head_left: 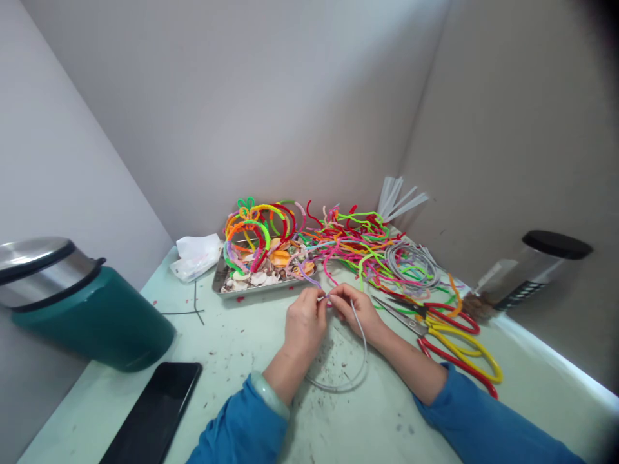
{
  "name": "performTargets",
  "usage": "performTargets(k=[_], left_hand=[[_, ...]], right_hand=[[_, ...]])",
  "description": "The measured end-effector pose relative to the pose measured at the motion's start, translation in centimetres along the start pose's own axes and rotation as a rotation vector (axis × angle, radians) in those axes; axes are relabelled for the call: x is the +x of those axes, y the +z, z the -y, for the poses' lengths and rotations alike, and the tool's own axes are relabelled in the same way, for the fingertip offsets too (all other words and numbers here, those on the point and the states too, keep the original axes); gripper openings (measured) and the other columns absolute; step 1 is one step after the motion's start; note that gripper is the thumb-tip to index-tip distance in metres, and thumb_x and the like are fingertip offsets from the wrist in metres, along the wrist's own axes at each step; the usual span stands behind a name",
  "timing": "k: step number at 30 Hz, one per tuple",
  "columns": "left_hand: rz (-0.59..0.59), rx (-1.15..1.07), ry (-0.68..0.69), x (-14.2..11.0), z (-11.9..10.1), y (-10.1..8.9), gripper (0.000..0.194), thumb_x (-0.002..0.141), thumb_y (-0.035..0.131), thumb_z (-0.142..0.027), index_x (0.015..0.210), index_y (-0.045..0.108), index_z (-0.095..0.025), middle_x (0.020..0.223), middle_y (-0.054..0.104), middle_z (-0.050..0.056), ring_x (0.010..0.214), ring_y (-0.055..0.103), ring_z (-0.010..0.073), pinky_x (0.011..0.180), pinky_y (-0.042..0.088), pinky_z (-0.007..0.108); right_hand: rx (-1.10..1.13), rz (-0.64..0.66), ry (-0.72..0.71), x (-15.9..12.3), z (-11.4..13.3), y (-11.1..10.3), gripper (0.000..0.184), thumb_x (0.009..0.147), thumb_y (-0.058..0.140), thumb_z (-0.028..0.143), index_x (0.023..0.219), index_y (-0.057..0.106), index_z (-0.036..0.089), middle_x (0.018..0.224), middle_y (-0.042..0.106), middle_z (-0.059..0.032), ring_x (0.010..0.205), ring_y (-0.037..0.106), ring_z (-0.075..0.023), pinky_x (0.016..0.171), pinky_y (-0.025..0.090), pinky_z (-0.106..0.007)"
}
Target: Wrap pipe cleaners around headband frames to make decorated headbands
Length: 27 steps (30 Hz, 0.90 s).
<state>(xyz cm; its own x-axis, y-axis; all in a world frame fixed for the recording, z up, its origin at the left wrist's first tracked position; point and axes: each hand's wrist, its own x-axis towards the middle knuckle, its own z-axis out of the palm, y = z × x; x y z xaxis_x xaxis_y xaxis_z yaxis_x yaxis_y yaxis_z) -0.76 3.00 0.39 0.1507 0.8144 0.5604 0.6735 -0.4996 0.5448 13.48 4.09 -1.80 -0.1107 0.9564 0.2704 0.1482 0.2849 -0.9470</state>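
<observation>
My left hand and my right hand meet over the table, thumbs and fingertips pinched close together. Between them is a purple pipe cleaner, whose free end rises beyond my left fingers. A thin grey cord comes out at my right fingers and curves down in a loop towards my left wrist. A pink pipe cleaner reaches down to the fingertips; whether it is held I cannot tell. My fingers cover the spot where purple and grey meet.
Behind my hands, a metal tray holds shells and colourful pipe-cleaner hoops. Tangled pipe cleaners and a grey cord coil lie right. Scissors, a jar, a green tumbler and a phone surround my arms.
</observation>
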Motion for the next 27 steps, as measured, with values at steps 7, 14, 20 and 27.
performTargets(k=[7, 14, 20, 27], left_hand=[[-0.002, -0.020, 0.049, 0.1, -0.2, -0.1, 0.013, 0.085, 0.047, -0.015, 0.086, 0.060, -0.017, 0.084, 0.064, 0.006, 0.077, 0.059, 0.0157, 0.072, 0.045, 0.026], [0.015, 0.003, -0.017, -0.1, -0.2, 0.0, 0.009, 0.085, 0.048, -0.018, 0.088, 0.057, -0.017, 0.082, 0.065, 0.005, 0.072, 0.059, 0.0153, 0.067, 0.045, 0.025], [0.014, 0.029, 0.022, 0.0, -0.1, -0.1, 0.014, 0.086, 0.048, -0.019, 0.086, 0.062, -0.017, 0.082, 0.067, 0.007, 0.075, 0.061, 0.0167, 0.070, 0.045, 0.027], [0.080, 0.021, 0.063, 0.1, 0.0, -0.1, 0.016, 0.085, 0.047, -0.016, 0.088, 0.063, -0.017, 0.084, 0.067, 0.007, 0.078, 0.061, 0.0169, 0.072, 0.046, 0.027]], right_hand=[[0.004, -0.002, -0.008, 0.0, 0.1, 0.0, 0.022, 0.084, 0.053, 0.040, 0.081, 0.056, 0.018, 0.050, 0.044, 0.0050, 0.044, 0.040, -0.0098, 0.043, 0.032, -0.022], [0.014, -0.016, -0.002, -0.1, 0.3, 0.0, 0.023, 0.083, 0.053, 0.040, 0.081, 0.056, 0.018, 0.049, 0.044, 0.0052, 0.043, 0.040, -0.0095, 0.043, 0.032, -0.021], [-0.004, -0.021, -0.015, -0.1, 0.5, 0.0, 0.023, 0.083, 0.054, 0.041, 0.081, 0.056, 0.018, 0.050, 0.045, 0.0051, 0.043, 0.041, -0.0096, 0.043, 0.033, -0.022], [0.017, -0.037, -0.001, -0.3, 1.2, 0.0, 0.023, 0.081, 0.056, 0.040, 0.078, 0.055, 0.017, 0.050, 0.044, 0.0055, 0.043, 0.039, -0.0092, 0.043, 0.031, -0.022]])
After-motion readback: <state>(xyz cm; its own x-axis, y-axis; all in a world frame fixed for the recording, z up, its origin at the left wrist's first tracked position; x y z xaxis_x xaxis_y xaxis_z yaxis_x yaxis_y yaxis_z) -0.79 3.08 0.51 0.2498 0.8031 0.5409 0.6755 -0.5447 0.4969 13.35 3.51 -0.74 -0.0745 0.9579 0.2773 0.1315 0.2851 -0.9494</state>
